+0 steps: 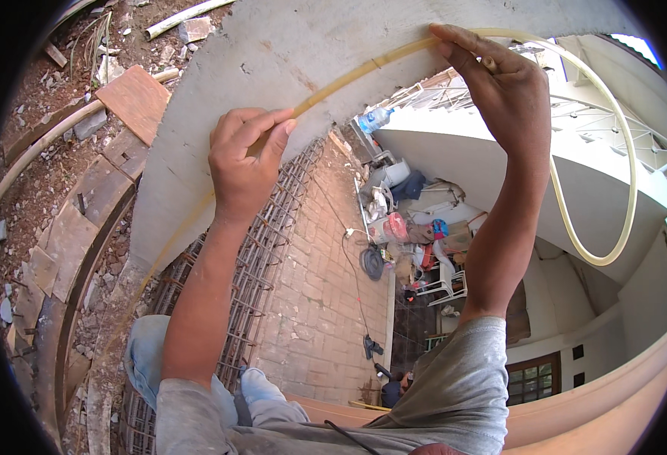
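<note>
Downward fisheye view from head height

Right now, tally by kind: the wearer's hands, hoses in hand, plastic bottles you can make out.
Bare hands, left hand and right hand: 2
Yellowish hose, pinched by both: 1
Blue-tinted bottle, beyond the concrete: 1
Total: 4. Small items in the distant clutter are too unclear to count.

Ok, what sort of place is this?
Most likely a building site: a long cage of steel rebar, rubble-strewn reddish soil and a bare grey, concrete-looking surface all point that way.
</note>
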Demonstrator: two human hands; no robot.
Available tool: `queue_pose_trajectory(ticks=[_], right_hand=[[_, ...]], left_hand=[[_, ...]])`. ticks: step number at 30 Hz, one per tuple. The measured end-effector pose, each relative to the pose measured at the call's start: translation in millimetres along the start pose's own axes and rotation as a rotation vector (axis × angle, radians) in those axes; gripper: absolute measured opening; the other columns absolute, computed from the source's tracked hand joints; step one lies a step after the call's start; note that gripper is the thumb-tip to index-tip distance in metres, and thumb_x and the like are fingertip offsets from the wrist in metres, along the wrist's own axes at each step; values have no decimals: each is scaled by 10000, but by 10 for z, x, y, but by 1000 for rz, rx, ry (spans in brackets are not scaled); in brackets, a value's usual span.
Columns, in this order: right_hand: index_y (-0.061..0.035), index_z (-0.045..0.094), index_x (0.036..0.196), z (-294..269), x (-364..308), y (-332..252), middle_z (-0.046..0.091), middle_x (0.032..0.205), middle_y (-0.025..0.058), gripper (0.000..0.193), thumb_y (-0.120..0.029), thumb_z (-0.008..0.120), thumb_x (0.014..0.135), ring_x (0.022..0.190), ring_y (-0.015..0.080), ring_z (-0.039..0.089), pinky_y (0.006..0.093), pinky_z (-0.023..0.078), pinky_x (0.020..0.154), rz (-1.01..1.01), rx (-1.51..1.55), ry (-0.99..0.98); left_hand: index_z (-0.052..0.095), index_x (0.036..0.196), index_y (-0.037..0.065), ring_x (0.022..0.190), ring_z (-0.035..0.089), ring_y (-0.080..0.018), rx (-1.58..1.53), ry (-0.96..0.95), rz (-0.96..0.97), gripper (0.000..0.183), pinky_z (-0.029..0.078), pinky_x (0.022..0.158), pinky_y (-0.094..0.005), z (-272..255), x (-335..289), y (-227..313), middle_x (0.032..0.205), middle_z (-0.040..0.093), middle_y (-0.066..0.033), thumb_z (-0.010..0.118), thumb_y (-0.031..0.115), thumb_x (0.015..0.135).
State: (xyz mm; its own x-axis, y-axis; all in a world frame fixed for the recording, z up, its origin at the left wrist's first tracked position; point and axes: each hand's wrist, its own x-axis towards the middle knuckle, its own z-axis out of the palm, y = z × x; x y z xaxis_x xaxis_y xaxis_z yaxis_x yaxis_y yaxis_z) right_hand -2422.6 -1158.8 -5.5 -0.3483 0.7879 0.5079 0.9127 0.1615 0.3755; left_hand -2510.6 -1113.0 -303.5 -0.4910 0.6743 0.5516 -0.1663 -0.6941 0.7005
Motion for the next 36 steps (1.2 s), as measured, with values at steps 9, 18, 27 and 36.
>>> queue_pose_trajectory(ticks=[9,18,27,36], right_hand=[[-206,806,1206,-113,47,90,596,654,-56,255,-286,757,969,570,4,437,217,351,531,-13,31,67],[-211,811,1194,-50,31,-23,527,608,-66,279,-332,782,944,562,10,414,219,335,530,-4,21,80],[-203,808,1198,-13,25,-19,531,604,-71,271,-318,774,955,565,7,400,220,322,527,-10,17,75],[-191,789,1237,46,13,36,448,617,-101,316,-350,770,964,566,11,362,213,258,529,-19,54,96]], left_hand=[[801,1042,108,925,637,-192,24,0,-5,159,489,860,-338,-10,-24,-7,968,690,-17,814,132,885],[791,1053,105,935,638,-193,40,-19,-12,154,496,871,-340,-72,-61,-50,980,690,-19,800,135,902],[789,1054,96,939,645,-196,9,-25,-24,156,511,857,-340,-92,-60,-53,989,696,-25,799,117,899],[811,1021,118,896,651,-179,-20,-3,-39,136,526,805,-316,-93,-58,-63,961,697,-18,812,135,885]])
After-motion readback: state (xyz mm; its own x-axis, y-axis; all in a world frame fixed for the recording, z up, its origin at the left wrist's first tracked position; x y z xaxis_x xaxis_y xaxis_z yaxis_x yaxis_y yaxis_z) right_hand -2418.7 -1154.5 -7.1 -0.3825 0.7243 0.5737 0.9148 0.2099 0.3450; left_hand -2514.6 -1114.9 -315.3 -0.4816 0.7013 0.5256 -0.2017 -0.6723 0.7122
